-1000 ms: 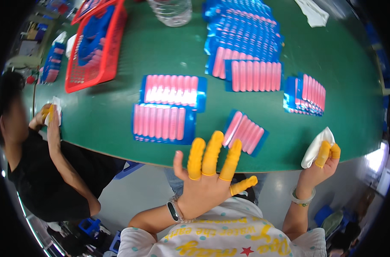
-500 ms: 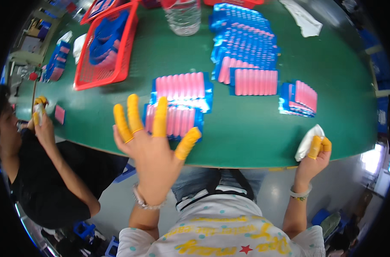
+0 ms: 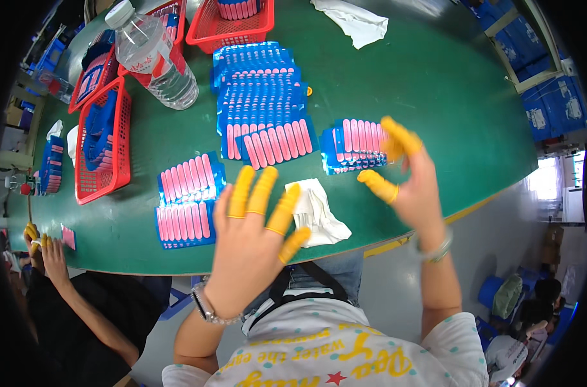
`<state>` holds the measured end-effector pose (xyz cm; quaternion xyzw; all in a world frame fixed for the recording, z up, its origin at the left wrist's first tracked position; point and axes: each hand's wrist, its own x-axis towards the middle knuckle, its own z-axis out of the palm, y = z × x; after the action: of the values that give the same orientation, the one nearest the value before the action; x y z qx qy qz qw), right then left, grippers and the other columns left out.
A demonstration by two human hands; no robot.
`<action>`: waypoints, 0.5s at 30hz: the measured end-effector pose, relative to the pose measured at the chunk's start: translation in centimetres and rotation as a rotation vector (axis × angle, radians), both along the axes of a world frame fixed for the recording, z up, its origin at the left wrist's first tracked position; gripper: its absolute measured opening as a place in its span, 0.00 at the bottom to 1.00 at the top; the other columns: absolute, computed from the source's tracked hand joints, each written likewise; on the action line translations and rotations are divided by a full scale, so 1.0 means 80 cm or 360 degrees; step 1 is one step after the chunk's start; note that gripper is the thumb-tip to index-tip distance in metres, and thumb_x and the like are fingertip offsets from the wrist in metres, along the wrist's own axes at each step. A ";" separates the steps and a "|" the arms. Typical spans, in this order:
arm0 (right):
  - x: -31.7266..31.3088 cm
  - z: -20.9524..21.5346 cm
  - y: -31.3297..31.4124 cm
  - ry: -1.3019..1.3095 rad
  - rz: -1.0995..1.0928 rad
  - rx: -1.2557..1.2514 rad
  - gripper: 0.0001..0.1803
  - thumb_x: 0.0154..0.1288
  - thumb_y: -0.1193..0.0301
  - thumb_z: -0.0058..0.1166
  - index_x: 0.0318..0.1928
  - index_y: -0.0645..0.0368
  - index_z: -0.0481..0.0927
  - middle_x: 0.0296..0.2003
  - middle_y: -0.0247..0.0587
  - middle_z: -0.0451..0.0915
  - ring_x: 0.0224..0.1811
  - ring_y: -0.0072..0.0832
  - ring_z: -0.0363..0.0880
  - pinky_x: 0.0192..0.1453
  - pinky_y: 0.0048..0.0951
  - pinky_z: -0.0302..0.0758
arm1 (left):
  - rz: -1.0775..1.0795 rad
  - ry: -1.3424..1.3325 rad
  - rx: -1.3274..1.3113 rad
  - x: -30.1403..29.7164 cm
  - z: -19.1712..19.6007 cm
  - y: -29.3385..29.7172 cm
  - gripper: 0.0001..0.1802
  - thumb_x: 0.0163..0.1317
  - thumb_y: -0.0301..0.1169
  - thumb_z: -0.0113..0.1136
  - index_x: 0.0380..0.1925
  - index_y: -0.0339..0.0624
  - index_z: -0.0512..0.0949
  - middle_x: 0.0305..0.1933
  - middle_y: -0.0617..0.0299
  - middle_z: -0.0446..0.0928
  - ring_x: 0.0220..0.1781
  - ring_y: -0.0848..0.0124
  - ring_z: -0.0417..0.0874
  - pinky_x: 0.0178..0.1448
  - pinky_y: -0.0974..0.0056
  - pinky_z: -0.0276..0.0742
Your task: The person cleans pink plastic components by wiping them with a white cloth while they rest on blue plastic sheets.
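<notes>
Two bare hands, wearing ribbed yellow finger cots (image 3: pixel 284 209), show in the head view over the green tabletop (image 3: pixel 435 84). Left hand (image 3: pixel 240 255): fingers spread, nothing held, between the left pair of sheets (image 3: pixel 185 220) and a white cloth (image 3: pixel 326 226). Right hand (image 3: pixel 419 197): thumb and fingers apart, at the small sheet stack (image 3: pixel 364 137) on the right; blurred, contact cannot be told.

Work appears partway: many sheets lie in a large fanned stack (image 3: pixel 261 93) farther off, with the pair and small stack separate. Which are finished cannot be determined.

Sheets: glossy blue backing, pink round-ended strips in rows. Cloth: soft, crumpled. Far left: perforated red plastic basket (image 3: pixel 125 164), clear ribbed bottle (image 3: pixel 177 90).
</notes>
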<state>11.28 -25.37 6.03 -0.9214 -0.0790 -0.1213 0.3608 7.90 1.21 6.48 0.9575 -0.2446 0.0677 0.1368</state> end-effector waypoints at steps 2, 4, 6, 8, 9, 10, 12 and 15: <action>0.033 0.009 -0.034 0.0143 0.0271 -0.0468 0.60 0.43 0.59 0.76 0.75 0.54 0.54 0.66 0.52 0.68 0.73 0.50 0.56 0.75 0.48 0.49 | -0.0202 0.0131 -0.0057 -0.004 -0.004 -0.015 0.32 0.61 0.52 0.61 0.61 0.47 0.75 0.69 0.48 0.66 0.73 0.45 0.61 0.74 0.38 0.46; 0.054 0.011 -0.042 0.0245 0.0366 -0.0620 0.62 0.42 0.59 0.76 0.75 0.54 0.53 0.65 0.52 0.69 0.74 0.50 0.54 0.76 0.50 0.46 | -0.0242 0.0198 -0.0046 -0.010 -0.008 -0.024 0.32 0.62 0.53 0.61 0.61 0.48 0.75 0.68 0.48 0.66 0.73 0.45 0.61 0.75 0.37 0.45; 0.063 0.017 -0.039 0.0414 0.0540 -0.0809 0.62 0.41 0.61 0.76 0.75 0.56 0.53 0.62 0.51 0.73 0.76 0.49 0.54 0.77 0.53 0.45 | -0.0290 0.0306 -0.0049 -0.016 -0.007 -0.032 0.34 0.62 0.53 0.61 0.64 0.48 0.72 0.67 0.48 0.68 0.73 0.46 0.61 0.75 0.35 0.43; 0.066 0.017 -0.036 0.0430 0.0576 -0.0796 0.60 0.42 0.62 0.76 0.75 0.57 0.55 0.59 0.50 0.76 0.73 0.49 0.58 0.77 0.53 0.45 | -0.0281 0.0315 -0.0082 -0.019 -0.012 -0.034 0.34 0.62 0.53 0.61 0.64 0.48 0.71 0.67 0.48 0.67 0.73 0.46 0.61 0.75 0.35 0.43; 0.066 0.015 -0.035 0.0454 0.0590 -0.0786 0.58 0.44 0.63 0.75 0.74 0.57 0.56 0.56 0.50 0.78 0.71 0.50 0.62 0.77 0.53 0.46 | -0.0295 0.0324 -0.0120 -0.021 -0.015 -0.035 0.35 0.62 0.52 0.61 0.65 0.49 0.70 0.68 0.48 0.67 0.72 0.45 0.61 0.75 0.35 0.43; 0.064 0.019 -0.033 0.0445 0.0604 -0.0779 0.58 0.44 0.63 0.75 0.74 0.57 0.56 0.56 0.50 0.78 0.71 0.50 0.62 0.77 0.53 0.46 | -0.0283 0.0302 -0.0151 -0.021 -0.011 -0.034 0.35 0.61 0.50 0.63 0.65 0.48 0.70 0.69 0.47 0.65 0.73 0.45 0.61 0.75 0.36 0.43; 0.058 0.024 -0.030 0.0403 0.0590 -0.0819 0.53 0.46 0.64 0.74 0.73 0.58 0.59 0.49 0.51 0.81 0.63 0.51 0.71 0.75 0.50 0.52 | -0.0245 0.0276 -0.0178 -0.019 -0.002 -0.031 0.34 0.61 0.48 0.64 0.65 0.48 0.70 0.69 0.47 0.64 0.73 0.45 0.60 0.75 0.36 0.45; 0.055 0.027 -0.030 0.0335 0.0612 -0.0874 0.52 0.46 0.65 0.74 0.72 0.60 0.61 0.44 0.54 0.80 0.56 0.50 0.74 0.70 0.45 0.61 | -0.0219 0.0199 -0.0251 -0.006 0.001 -0.026 0.34 0.60 0.45 0.66 0.65 0.48 0.70 0.69 0.48 0.64 0.73 0.45 0.59 0.74 0.38 0.47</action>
<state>15.65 -27.81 8.17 -0.9598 -0.2430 0.0703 0.1218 7.41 -0.91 6.59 0.9271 -0.2947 0.0174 0.2310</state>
